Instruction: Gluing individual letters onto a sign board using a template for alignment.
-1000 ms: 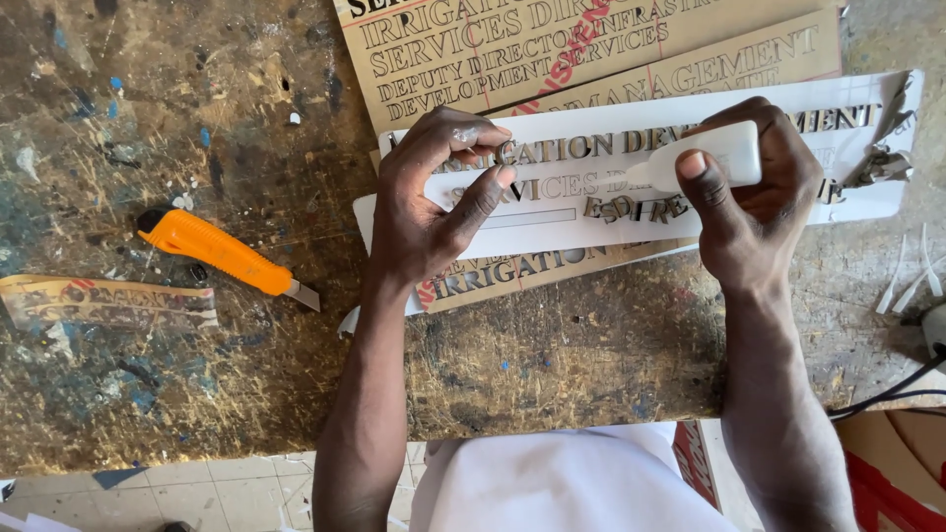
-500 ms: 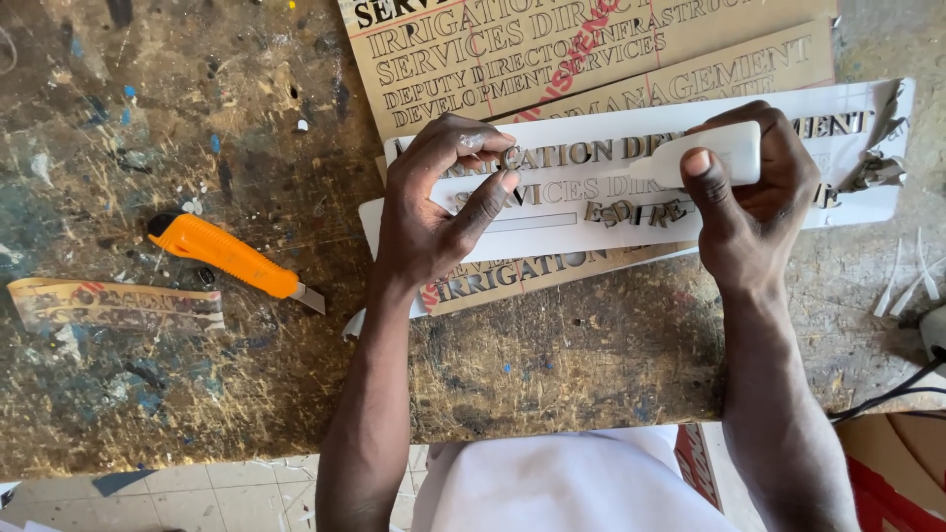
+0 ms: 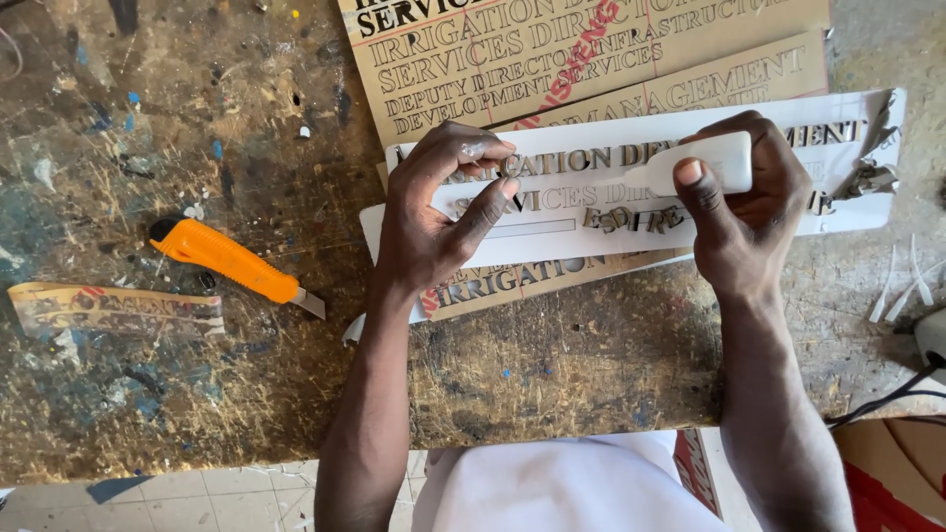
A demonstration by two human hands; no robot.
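Right hand [image 3: 749, 202] grip is closed on a small white tube [image 3: 705, 165], nozzle aimed at the white sign strip [image 3: 552, 212]. Left hand [image 3: 439, 222] pinches a small cut letter [image 3: 485, 150] between thumb and fingertips above the strip, which lies near the far edge of the bench [image 3: 148, 394]. Several raised letters [image 3: 636, 219] already sit mid-strip; most outlined positions appear unfilled. An orange utility knife [image 3: 232, 261] lies toward the left edge.

bare workbench [image 3: 591, 365] below the hands, orange utility knife [image 3: 232, 261] left, what look like trimmings [image 3: 902, 291] right
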